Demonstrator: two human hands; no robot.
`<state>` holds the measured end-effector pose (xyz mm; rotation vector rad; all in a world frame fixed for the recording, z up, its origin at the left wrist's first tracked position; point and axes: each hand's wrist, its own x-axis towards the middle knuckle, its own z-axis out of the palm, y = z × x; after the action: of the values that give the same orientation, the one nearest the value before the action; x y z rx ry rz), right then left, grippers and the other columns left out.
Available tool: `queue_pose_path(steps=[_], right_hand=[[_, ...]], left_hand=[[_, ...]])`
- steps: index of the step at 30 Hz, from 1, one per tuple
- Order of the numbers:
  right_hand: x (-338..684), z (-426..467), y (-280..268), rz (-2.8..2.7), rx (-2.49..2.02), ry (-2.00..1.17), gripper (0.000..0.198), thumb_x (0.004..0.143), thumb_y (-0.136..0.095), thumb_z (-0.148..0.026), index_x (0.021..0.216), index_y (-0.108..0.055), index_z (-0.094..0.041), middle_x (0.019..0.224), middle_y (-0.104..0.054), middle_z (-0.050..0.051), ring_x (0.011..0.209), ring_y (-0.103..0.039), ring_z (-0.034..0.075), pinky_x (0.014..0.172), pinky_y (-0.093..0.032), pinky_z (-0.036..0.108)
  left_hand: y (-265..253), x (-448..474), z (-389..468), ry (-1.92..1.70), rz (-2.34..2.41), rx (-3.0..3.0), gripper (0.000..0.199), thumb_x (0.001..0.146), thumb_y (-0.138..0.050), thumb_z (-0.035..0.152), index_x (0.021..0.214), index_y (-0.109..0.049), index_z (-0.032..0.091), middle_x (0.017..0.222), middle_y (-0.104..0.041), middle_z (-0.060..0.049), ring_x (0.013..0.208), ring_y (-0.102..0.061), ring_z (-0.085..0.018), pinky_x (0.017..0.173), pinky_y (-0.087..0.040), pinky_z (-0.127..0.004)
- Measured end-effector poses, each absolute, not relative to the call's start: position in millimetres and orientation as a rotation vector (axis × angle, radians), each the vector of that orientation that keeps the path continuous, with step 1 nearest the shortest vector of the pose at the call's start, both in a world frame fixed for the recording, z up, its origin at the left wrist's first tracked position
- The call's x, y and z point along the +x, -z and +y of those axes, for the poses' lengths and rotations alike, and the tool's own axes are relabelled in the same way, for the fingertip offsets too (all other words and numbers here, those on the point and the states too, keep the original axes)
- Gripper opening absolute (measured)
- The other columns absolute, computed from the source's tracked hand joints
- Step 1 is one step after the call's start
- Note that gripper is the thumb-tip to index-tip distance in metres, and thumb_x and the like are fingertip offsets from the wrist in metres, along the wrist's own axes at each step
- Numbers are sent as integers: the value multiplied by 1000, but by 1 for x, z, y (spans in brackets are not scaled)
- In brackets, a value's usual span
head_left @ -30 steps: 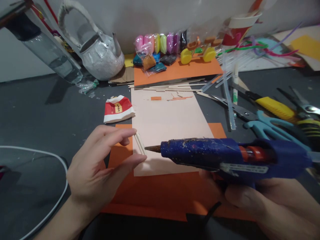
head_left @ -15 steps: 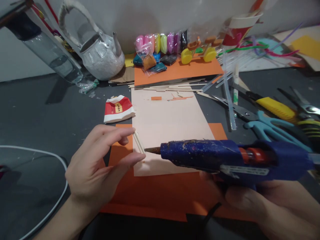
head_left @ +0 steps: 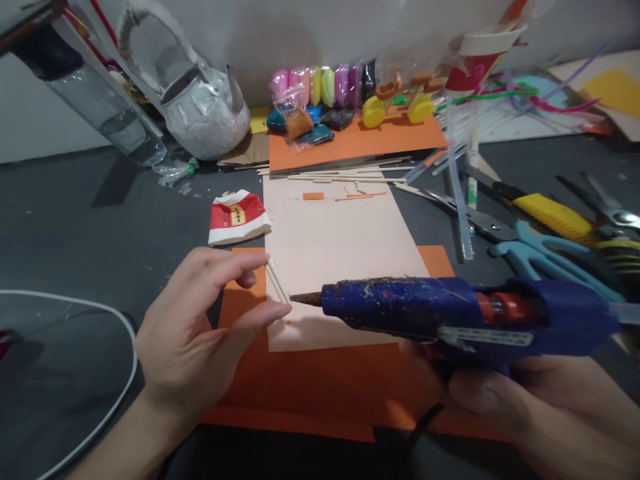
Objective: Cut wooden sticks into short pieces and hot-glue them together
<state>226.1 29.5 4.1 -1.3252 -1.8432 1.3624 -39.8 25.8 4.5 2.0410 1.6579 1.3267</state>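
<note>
Between the thumb and a fingertip of my left hand (head_left: 200,327) is a small bundle of short wooden sticks (head_left: 278,283), held by its ends and tilted. My right hand (head_left: 520,400) is wrapped round the handle of a blue hot glue gun (head_left: 400,308), whose nozzle points left. The nozzle tip is at the lower end of the sticks, by my left thumb; whether it touches them I cannot tell. Under both lies a pale sheet of paper (head_left: 345,247) on top of orange card (head_left: 300,393). Most of the right fingers are hidden by the gun.
A crumpled red and white paper cup piece (head_left: 239,217) lies left of the sheet. Scissors (head_left: 530,250) and a yellow cutter (head_left: 553,217) lie right. Behind stand a silver kettle (head_left: 205,113), clay packets (head_left: 315,100) and a small yellow-wheeled model (head_left: 397,107). A white cable (head_left: 117,317) curves at left.
Almost nothing differs. The glue gun has tilted very slightly and its rear end has shifted a little left, while the nozzle stays at the sticks. My left hand keeps its pinch.
</note>
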Motion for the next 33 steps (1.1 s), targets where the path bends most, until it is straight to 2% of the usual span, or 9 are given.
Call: queue_pose_path(steps=[3, 10, 14, 16, 19, 24, 29, 31, 33], right_hand=[[227, 29, -5, -1685, -1361, -1523, 44, 83, -54, -70, 63, -62, -31, 50, -56, 1, 40, -50, 19, 31, -44, 29], [223, 35, -10, -1681, -1381, -1514, 42, 80, -59, -66, 59, -65, -31, 48, -52, 1, 40, -45, 18, 32, -41, 26], [224, 37, -11, -1654, -1388, -1496, 34, 76, -66, -64, 69, -73, -32, 59, -63, 1, 52, -56, 21, 44, -49, 28], [223, 37, -9, -1591, -1443, -1494, 38, 75, -66, -66, 68, -73, -29, 63, -67, 3, 60, -60, 22, 50, -50, 29], [217, 39, -6, -1396, -1483, -1563, 47, 74, -66, -70, 62, -68, -24, 53, -59, 2, 52, -53, 17, 46, -41, 25], [202, 50, -14, -1081, -1344, -1784, 42, 84, -61, -62, 82, -69, -21, 49, -52, -3, 42, -41, 9, 42, -28, 19], [173, 74, -35, -1098, -1227, -1946, 45, 88, -59, -59, 83, -66, -14, 49, -51, -4, 39, -40, 6, 38, -25, 17], [155, 89, -34, -1084, -1163, -1988, 41, 92, -56, -53, 81, -63, -14, 52, -53, -3, 39, -37, 5, 37, -29, 17], [135, 105, -27, -1109, -1162, -1972, 38, 96, -51, -47, 80, -60, -14, 63, -61, 2, 44, -42, 6, 38, -34, 17]], left_hand=[[-5, -39, 25, -1349, 1652, 2027, 37, 77, -80, 20, 110, -69, 32, 89, -62, 2, 81, -58, -17, 76, -47, -36], [-6, -40, 25, -1316, 1714, 2007, 33, 82, -75, 19, 110, -68, 35, 90, -60, 2, 84, -58, -19, 76, -47, -38], [-6, -40, 25, -1334, 1744, 1995, 36, 78, -78, 19, 110, -68, 32, 90, -60, 2, 84, -58, -18, 76, -47, -36], [-8, -40, 25, -1352, 1771, 1997, 37, 75, -81, 18, 109, -69, 29, 90, -60, 2, 83, -58, -17, 75, -46, -34], [-12, -41, 27, -1458, 1778, 1988, 38, 74, -81, 15, 108, -69, 26, 91, -60, 2, 80, -56, -15, 73, -45, -32], [-19, -53, 34, -1709, 1749, 1859, 38, 78, -76, 12, 112, -68, 27, 90, -59, 1, 84, -56, -16, 78, -44, -33], [-22, -63, 36, -1726, 1807, 1800, 32, 80, -74, 17, 111, -68, 27, 93, -61, 1, 87, -58, -17, 81, -45, -33], [-23, -63, 34, -1673, 1816, 1856, 31, 82, -73, 20, 111, -67, 26, 93, -61, 1, 87, -59, -17, 81, -47, -32], [-25, -61, 32, -1613, 1813, 1927, 29, 83, -72, 21, 111, -66, 26, 93, -61, 1, 86, -59, -17, 81, -48, -32]])
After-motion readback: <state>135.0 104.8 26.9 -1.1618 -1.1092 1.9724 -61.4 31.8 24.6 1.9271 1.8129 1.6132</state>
